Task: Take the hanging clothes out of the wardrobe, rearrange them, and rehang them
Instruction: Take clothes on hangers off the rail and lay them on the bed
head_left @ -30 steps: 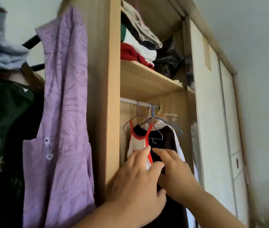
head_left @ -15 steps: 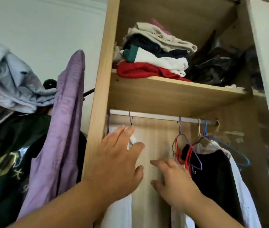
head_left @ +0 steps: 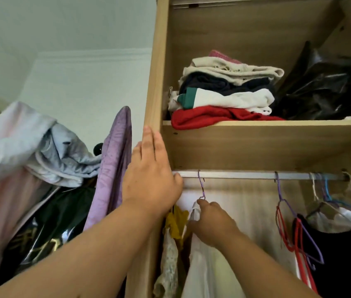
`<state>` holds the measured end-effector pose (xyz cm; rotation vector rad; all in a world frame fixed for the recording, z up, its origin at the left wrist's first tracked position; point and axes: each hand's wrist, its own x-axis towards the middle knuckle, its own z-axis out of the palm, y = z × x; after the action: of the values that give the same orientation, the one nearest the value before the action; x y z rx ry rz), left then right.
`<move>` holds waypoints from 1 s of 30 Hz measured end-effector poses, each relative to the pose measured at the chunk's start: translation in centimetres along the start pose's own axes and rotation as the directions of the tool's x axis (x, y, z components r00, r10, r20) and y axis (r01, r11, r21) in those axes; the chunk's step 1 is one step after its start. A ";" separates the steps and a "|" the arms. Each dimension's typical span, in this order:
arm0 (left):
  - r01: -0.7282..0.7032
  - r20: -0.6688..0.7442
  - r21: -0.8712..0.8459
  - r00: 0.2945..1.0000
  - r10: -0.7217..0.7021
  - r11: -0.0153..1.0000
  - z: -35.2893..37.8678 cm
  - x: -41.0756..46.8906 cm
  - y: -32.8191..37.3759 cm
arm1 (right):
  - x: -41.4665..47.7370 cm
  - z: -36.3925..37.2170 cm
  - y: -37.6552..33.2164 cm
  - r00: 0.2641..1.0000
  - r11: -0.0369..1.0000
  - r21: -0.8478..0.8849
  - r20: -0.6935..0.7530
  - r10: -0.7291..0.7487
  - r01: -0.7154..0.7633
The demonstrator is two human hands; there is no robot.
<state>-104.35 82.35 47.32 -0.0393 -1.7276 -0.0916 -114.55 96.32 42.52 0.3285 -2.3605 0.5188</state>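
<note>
At centre frame, the left hand (head_left: 151, 179) lies with straight fingers over the front edge of the wardrobe side panel (head_left: 155, 82), fingertips pointing up, thumb tip at the left end of the metal rail (head_left: 256, 175); it holds nothing. Lower centre: the right hand (head_left: 211, 224) is curled round the neck of the white garment (head_left: 209, 265), index tip touching the base of the thin purple hanger hook (head_left: 201, 188) that hangs on the rail. Just left of it hang a yellow garment (head_left: 177, 222) and a pale patterned garment (head_left: 168, 265), their hangers hidden behind the left hand. Lower right of the frame: a black garment (head_left: 346, 254) hangs with red straps (head_left: 282, 229) and a second purple hanger (head_left: 307, 239) beside it, well apart from the white garment; a blue hanger (head_left: 329, 194) sits at the rail's right end. Above the rail, the shelf (head_left: 267, 134) carries a stack of folded clothes (head_left: 224, 93) and a black plastic bag (head_left: 325, 87) to its right. Left of the frame, outside the wardrobe: a lilac garment (head_left: 114, 168) hangs beside a grey-blue cloth (head_left: 62, 155).
</note>
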 end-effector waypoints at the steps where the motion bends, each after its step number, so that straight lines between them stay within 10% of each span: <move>1: 0.019 -0.024 0.019 1.000 -0.018 1.000 0.2 0.0 0.2 | 0.8 0.4 -0.1 1.000 0.999 0.035 -0.006 0.019 -0.019; 13: 0.026 -0.136 -0.007 0.990 -0.026 1.000 1.1 0.0 -0.2 | 6.6 3.7 1.5 0.959 0.906 0.316 0.088 0.269 -0.283; 30: 0.027 -0.187 -0.051 0.982 -0.036 0.998 1.6 0.1 -0.7 | 8.6 -1.6 4.3 0.978 0.936 0.340 -0.151 0.146 -0.088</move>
<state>-106.02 81.83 47.11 -0.0374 -1.5372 -0.1555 -121.48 100.07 48.23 0.2810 -2.1278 0.9693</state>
